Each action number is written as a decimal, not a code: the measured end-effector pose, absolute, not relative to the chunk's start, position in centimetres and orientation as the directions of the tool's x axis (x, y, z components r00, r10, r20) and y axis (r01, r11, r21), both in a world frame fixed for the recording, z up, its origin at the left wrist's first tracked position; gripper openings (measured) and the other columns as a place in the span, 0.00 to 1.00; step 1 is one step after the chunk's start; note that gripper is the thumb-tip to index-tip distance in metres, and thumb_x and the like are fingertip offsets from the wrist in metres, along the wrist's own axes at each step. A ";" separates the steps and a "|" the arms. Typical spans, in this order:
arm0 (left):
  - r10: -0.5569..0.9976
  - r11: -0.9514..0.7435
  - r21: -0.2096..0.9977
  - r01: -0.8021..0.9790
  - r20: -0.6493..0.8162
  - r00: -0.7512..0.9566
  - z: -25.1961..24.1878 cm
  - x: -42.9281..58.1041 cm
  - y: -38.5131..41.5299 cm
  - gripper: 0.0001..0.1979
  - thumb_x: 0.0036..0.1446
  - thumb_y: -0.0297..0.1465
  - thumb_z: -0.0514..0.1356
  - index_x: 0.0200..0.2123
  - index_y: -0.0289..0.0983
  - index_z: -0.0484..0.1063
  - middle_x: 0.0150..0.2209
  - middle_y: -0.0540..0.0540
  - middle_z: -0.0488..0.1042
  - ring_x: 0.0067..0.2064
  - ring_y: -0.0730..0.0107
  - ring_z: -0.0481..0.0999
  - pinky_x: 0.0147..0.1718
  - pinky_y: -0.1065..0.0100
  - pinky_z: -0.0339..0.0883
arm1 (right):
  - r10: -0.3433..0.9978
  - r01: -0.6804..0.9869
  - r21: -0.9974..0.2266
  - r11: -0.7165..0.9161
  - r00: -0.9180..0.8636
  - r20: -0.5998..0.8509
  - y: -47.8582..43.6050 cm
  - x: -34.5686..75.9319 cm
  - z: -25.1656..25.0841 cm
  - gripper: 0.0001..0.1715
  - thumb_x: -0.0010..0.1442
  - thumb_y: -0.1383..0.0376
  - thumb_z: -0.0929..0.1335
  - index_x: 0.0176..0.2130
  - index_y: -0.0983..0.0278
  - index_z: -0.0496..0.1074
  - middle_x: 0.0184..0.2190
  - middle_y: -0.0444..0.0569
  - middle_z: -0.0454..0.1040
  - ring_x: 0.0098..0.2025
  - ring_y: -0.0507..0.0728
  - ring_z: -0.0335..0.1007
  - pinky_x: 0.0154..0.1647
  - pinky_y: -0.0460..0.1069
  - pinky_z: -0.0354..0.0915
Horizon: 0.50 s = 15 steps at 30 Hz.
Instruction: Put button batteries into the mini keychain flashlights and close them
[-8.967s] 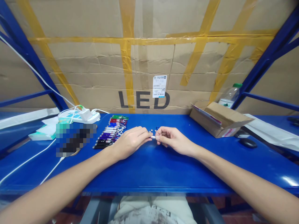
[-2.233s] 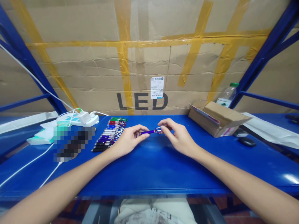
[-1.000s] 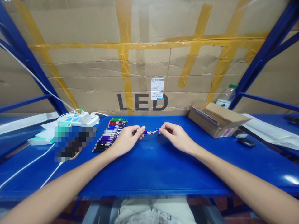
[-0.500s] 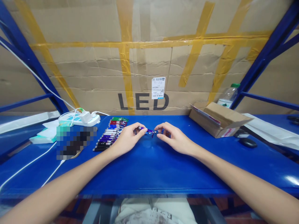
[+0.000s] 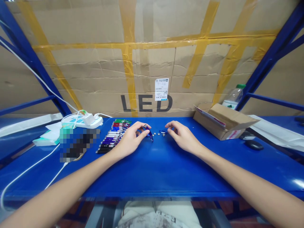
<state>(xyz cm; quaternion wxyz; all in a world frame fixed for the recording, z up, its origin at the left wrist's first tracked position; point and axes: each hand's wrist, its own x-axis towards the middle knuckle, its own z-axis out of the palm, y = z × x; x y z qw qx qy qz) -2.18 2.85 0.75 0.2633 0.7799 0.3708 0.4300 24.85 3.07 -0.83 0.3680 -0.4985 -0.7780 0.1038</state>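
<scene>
My left hand (image 5: 136, 136) is closed, thumb and fingers pinching a purple-blue penlight (image 5: 149, 134) that slants down to the right. A silvery end of it shows at my fingertips; part is covered by the hand. My right hand (image 5: 180, 134) has curled fingers whose tips meet the end of a small blue loop-shaped clip (image 5: 163, 131) low over the table. Several tiny silver button cells (image 5: 158, 134) lie between the hands. Left of my left hand, a row of penlights (image 5: 111, 139) in green, red, blue, silver, purple and black lies with cords attached.
An open cardboard box (image 5: 217, 123) stands at the right, with a black mouse (image 5: 254, 144) and a bottle (image 5: 234, 97) near it. At the left are a white power strip (image 5: 78, 120), cables and a tissue pack (image 5: 46, 139). A large carton (image 5: 102, 76) forms the back.
My right hand has drawn back to the right, widening the gap between the hands and uncovering the button cells and blue clip. The penlight in my left hand has tipped downward.
</scene>
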 end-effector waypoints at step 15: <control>0.833 -0.554 0.765 0.328 0.502 0.234 0.6 -2.1 3.1 0.14 0.64 0.39 0.67 0.48 0.37 0.78 0.46 0.42 0.83 0.45 0.61 0.80 0.43 0.61 0.74 | 0.862 0.741 -0.459 0.490 -0.335 0.381 3.5 25.3 -1.8 0.16 0.70 0.71 0.66 0.54 0.59 0.74 0.53 0.53 0.81 0.55 0.64 0.74 0.59 0.62 0.69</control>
